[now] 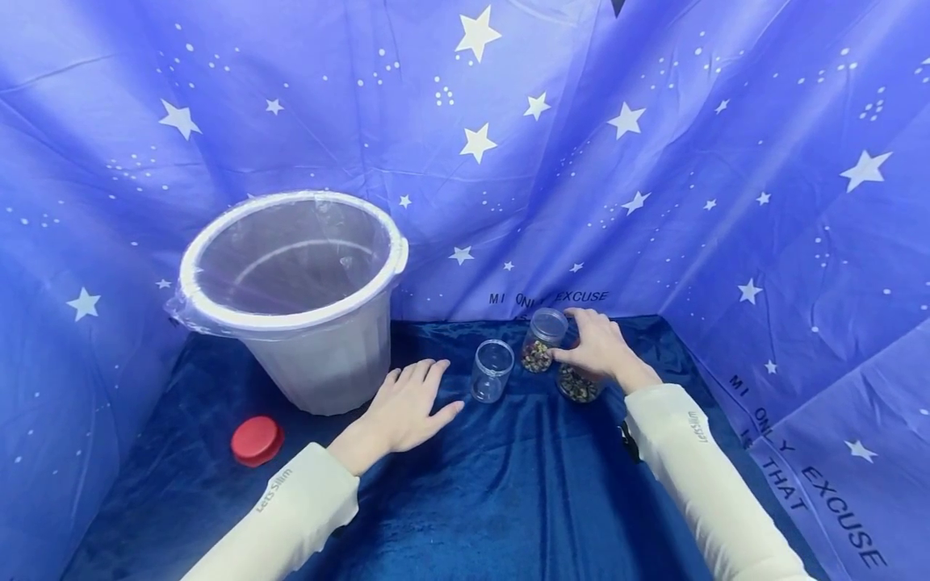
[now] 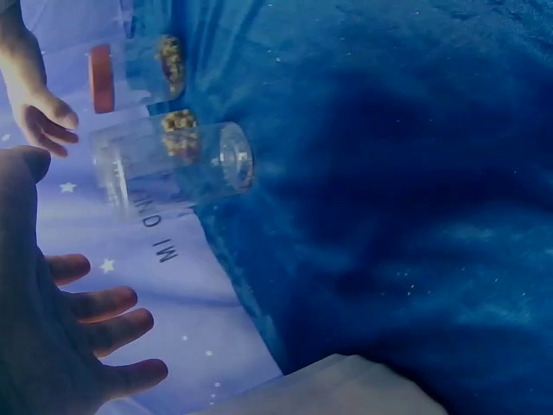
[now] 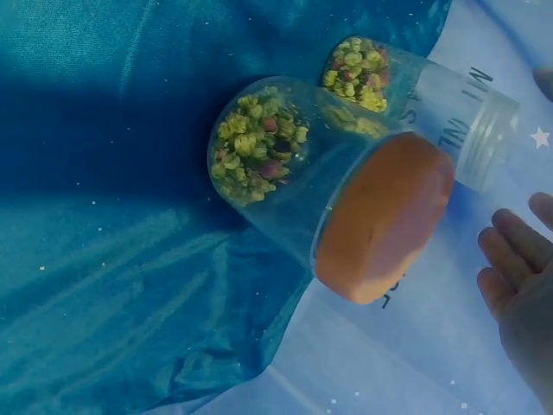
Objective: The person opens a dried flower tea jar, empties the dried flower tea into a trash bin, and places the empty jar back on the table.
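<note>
My left hand (image 1: 407, 407) hovers over the cloth with its fingers spread, holding nothing. Just right of it stands a clear, empty jar (image 1: 492, 371), also large in the left wrist view. Beyond that, a second clear jar (image 1: 538, 355) without a coloured lid holds dried flower buds. Above a third jar (image 1: 579, 385) of dried buds reaches my right hand (image 1: 596, 343), hiding its top in the head view. In the right wrist view, this jar's orange-red lid (image 3: 384, 220) is on, and the fingers (image 3: 523, 259) stand apart from it.
On the left, a large pale bucket (image 1: 330, 355) with a clear plastic liner stands on the dark blue cloth (image 1: 494, 500). A loose red lid (image 1: 257, 440) lies in front of it. Blue star-printed fabric (image 1: 545, 194) hangs behind and on both sides.
</note>
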Motion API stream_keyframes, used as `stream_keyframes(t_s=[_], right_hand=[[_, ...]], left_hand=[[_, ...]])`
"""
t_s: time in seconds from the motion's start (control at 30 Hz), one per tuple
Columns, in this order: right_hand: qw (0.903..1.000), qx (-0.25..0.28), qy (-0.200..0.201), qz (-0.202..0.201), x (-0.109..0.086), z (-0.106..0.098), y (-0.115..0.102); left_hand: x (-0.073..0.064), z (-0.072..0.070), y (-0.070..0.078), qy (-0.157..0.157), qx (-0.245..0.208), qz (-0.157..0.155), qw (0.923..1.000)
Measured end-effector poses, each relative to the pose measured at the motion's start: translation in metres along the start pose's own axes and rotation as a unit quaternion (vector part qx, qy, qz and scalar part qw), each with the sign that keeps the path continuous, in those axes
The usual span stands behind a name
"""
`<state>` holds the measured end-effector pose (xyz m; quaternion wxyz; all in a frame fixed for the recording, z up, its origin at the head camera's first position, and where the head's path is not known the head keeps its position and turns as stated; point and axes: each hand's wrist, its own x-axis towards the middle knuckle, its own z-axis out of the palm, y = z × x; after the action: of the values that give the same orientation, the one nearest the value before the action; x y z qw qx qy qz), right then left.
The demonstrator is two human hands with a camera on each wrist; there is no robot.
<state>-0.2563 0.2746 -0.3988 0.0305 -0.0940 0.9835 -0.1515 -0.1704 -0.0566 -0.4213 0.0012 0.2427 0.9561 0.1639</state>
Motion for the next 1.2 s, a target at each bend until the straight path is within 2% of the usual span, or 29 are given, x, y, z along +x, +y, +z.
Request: stream_keyframes(t_s=[0.23, 0.43, 0.6, 0.73, 0.87, 1.03, 1.2], right_hand=[[0.9994, -0.028, -0.009, 0.019, 0.005, 0.009, 0.002], [0.9970, -0.038, -0.009, 0.066, 0.007, 0.012, 0.005], [0.9941, -0.038, -0.010, 0.101, 0.009, 0.018, 0.007], [0.9937, -0.039, -0.009, 0.105, 0.011, 0.025, 0.003], [0.9929, -0.068, -0.006, 0.098, 0.016, 0.033, -0.005], [0.9920, -0.092, 0.039, 0.078, 0.018, 0.044, -0.017], [0.9916, -0.066, 0.088, 0.068, 0.019, 0.051, -0.024]], left_hand=[[-0.001, 0.006, -0.002, -0.008, 0.000, -0.010, 0.9999], [-0.002, 0.012, -0.004, -0.021, 0.008, -0.017, 0.9996], [-0.002, 0.016, -0.005, -0.020, -0.003, -0.018, 0.9996], [-0.001, 0.018, -0.006, -0.019, -0.021, -0.026, 0.9993], [-0.001, 0.020, -0.008, -0.006, -0.053, -0.045, 0.9976], [0.001, 0.028, -0.011, -0.001, -0.080, -0.056, 0.9952], [0.004, 0.040, -0.012, -0.008, -0.110, -0.048, 0.9927]])
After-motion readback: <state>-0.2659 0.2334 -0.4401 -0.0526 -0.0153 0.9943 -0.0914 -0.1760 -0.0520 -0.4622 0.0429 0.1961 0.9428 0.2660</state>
